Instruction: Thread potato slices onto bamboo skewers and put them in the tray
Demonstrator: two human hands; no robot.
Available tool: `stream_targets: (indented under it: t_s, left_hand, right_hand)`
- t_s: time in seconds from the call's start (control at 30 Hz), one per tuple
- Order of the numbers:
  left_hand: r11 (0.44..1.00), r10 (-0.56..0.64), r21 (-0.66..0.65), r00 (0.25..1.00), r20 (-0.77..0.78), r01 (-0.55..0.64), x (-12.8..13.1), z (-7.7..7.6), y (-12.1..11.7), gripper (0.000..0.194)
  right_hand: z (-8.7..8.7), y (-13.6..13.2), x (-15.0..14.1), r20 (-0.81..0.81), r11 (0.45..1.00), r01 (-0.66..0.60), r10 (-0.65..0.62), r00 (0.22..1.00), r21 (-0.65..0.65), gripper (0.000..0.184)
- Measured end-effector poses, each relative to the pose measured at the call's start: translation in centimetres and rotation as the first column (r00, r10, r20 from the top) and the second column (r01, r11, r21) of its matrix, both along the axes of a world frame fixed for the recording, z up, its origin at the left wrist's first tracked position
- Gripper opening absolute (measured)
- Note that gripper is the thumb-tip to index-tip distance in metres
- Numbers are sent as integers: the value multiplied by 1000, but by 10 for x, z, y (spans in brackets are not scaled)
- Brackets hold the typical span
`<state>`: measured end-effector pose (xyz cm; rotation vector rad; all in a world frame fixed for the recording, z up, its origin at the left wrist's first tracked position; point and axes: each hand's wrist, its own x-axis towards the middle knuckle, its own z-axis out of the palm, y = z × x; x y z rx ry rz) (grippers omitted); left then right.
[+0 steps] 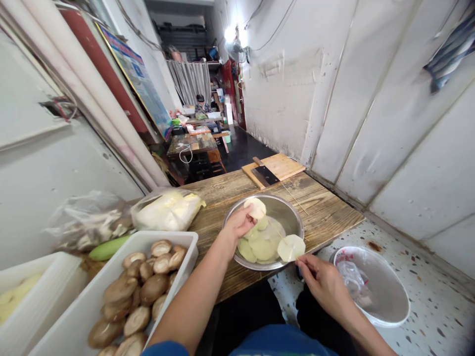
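Note:
My left hand (240,222) is closed on a round, pale potato slice (255,208) above the far left side of a metal bowl (300,217). Pinched in my right hand (322,278) is the near end of a thin bamboo skewer (281,235). One potato slice (291,248) is threaded on it, close to my fingers at the bowl's right rim. The skewer's free end points up and left over the bowl. Several more potato slices (261,247) lie inside the bowl, overlapping.
A white tub of mushrooms (139,291) stands at left, beside bagged pale vegetables (168,210) and a green vegetable (108,248). A cleaver (265,175) lies on a cutting board (284,167); another skewer (295,198) rests nearby. A bucket (386,291) is on the floor. Someone (201,105) sits far back.

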<state>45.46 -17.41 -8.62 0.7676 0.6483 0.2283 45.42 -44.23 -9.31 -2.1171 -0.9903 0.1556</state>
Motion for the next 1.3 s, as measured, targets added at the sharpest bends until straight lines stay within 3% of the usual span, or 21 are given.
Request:
stream_targets:
  t_s: [0.17,0.37,0.67,1.3]
  left_hand:
    - [997,72,-21,997,41,-71,0,-4,0,22]
    - [979,197,63,980,-12,-196,-1,-5,1,18]
    - [968,204,137,978,49,-208,-2,5,-10,14]
    - [928,238,263,963,129,-265,-2,1,-13,19]
  right_hand:
    - [1,-1,0,-9,1000,7,-7,1000,12,33]
    - [3,3,-2,-22,1000,-23,22,1000,-12,33]
    - [1,7,0,-14,1000,-17,17,1000,-16,34]
    - [1,8,-1,-18,1000,-19,20,1000,5,33]
